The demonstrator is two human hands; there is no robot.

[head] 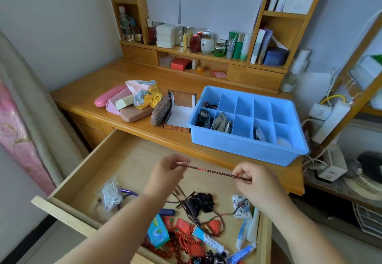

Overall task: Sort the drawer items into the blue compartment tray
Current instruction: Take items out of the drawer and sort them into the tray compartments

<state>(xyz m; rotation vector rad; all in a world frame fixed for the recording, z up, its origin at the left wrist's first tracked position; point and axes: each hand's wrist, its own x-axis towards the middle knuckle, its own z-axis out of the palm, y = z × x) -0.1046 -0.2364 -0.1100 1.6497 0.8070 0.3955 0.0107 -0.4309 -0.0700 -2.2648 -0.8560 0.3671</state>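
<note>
While both hands are up over the open drawer, here's how it all sits:

Bead string: a thin strand of dark beads (214, 171) pulled out straight between the two hands, held in the air above the drawer, just in front of the desk edge.
Left hand: the left hand (167, 174) has its fingers curled in, pinching the strand's left end.
Right hand: the right hand (253, 179) is curled too, pinching the right end, with a bit of the strand poking out past the fingers.
Drawer: the wooden drawer (86, 172) is pulled out wide. Back half shows bare wood, the front is a jumble.
Drawer junk: a clear bag of white cord (110, 194) on the left, a black scrunchie (203, 201) in the middle tangled with dark braided cords, red beads (182, 241) near the front, a teal packet (158, 231), a couple of ointment tubes (242, 252) on the right.
Blue tray: the blue compartment tray (248, 148) sits on the desk, right of the drawer's back edge. Ten slots in two rows. Dark stuff in the two leftmost, paper tags in the next front one, more bits in the front right two, can't tell what exactly.
Desk: a small open box (179, 113) just left of the tray, then a pile of glasses cases (124, 103) and colourful cloth (144, 93) further left.
</note>
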